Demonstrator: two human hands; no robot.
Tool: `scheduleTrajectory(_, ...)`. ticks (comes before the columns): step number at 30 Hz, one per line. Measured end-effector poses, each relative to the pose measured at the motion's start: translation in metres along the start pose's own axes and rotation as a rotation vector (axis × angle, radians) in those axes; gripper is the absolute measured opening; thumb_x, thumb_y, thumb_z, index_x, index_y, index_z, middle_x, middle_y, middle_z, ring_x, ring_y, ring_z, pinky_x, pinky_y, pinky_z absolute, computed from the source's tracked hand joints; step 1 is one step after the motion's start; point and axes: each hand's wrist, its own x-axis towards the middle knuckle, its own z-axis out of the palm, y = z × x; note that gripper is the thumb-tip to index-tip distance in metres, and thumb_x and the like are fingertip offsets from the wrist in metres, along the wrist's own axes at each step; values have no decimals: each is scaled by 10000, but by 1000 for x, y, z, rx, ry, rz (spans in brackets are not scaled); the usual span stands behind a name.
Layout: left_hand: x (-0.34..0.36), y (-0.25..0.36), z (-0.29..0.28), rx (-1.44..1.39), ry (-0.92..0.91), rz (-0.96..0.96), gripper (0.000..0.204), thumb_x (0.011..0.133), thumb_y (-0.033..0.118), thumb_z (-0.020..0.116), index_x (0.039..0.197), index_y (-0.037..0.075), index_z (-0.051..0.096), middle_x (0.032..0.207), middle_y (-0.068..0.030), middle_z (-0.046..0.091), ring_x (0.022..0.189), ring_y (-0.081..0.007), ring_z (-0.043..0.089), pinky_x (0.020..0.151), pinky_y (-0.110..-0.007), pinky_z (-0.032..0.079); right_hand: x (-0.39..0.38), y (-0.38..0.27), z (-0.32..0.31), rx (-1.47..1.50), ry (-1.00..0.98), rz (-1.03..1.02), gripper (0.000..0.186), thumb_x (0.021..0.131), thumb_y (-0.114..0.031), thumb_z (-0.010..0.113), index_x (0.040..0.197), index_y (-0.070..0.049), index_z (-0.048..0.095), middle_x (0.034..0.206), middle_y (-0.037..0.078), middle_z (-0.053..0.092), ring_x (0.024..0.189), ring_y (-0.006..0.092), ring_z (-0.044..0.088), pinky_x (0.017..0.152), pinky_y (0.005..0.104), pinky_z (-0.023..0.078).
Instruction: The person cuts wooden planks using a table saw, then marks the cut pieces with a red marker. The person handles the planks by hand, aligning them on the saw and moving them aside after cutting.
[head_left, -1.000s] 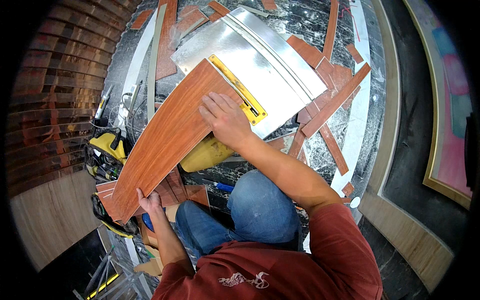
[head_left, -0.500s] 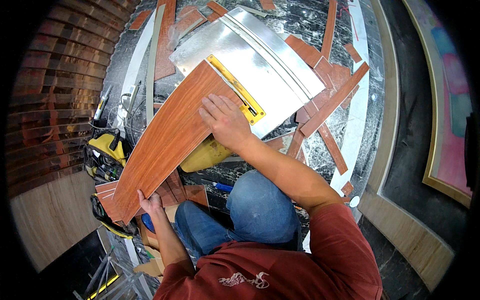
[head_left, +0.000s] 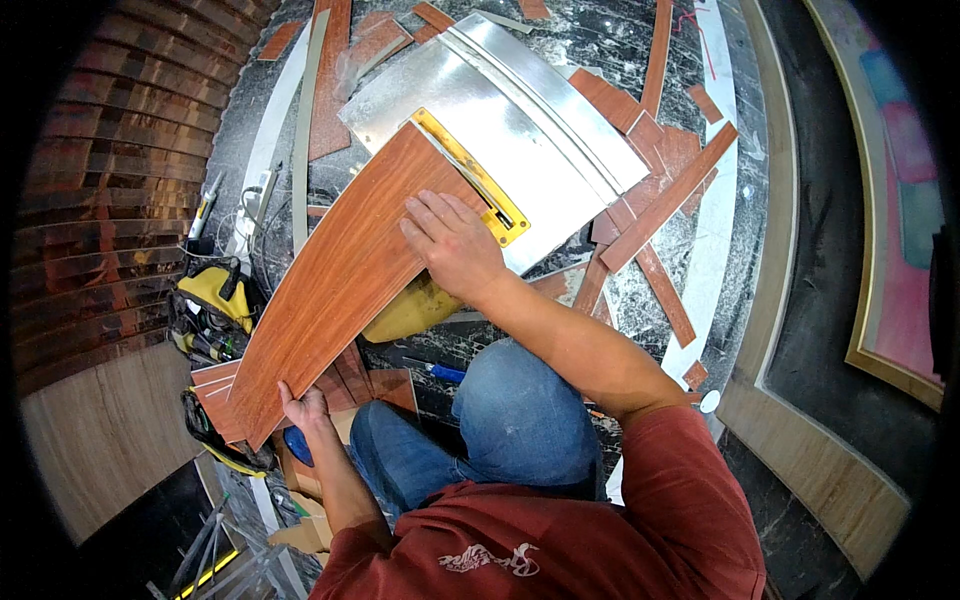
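A long wood-look plank lies slantwise from the near left up to a silver metal saw table. Its far end reaches onto the yellow insert plate and partly hides it. My right hand rests flat on the plank close to that plate, fingers stretched out. At the near end, my left hand grips the plank's edge, thumb on top and the other fingers hidden underneath. A yellow rounded body shows below the table, half covered by the plank and my right arm.
A metal fence rail crosses the saw table. Plank offcuts are scattered to the right, more planks behind. A yellow-black tool bag sits at left, with a caulking tube and cables nearby. A blue-handled tool lies beside my knee.
The plank has shifted very slightly to the right at its near end, and both hands have moved a little with it. Everything else stays put.
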Motion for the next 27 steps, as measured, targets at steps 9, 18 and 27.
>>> scheduleTrajectory(9,-3,2,0,1,33,6,338,955,152,586,1235,-35,549,1266,-166,602,1143,-292,591,998,-428,498,-3,-3,-5,-4,-20,1,303,811,-132,554,1077,-30,657,1251,138,598,1217,293,527,1040,419,402)
scheduleTrajectory(18,-13,-2,10,33,44,20,346,960,160,579,1245,-32,541,1272,-170,595,1153,-300,584,992,-436,504,-6,-3,-4,-20,-20,-6,305,812,-146,554,1077,-36,659,1241,137,602,1213,291,529,1032,418,410)
scheduleTrajectory(27,-10,-1,14,10,2,0,355,961,161,580,1253,-35,533,1296,-173,580,1180,-289,568,1030,-413,475,2,-1,0,-12,12,-17,276,798,-125,575,1037,-24,671,1221,138,614,1188,298,544,1022,416,417)
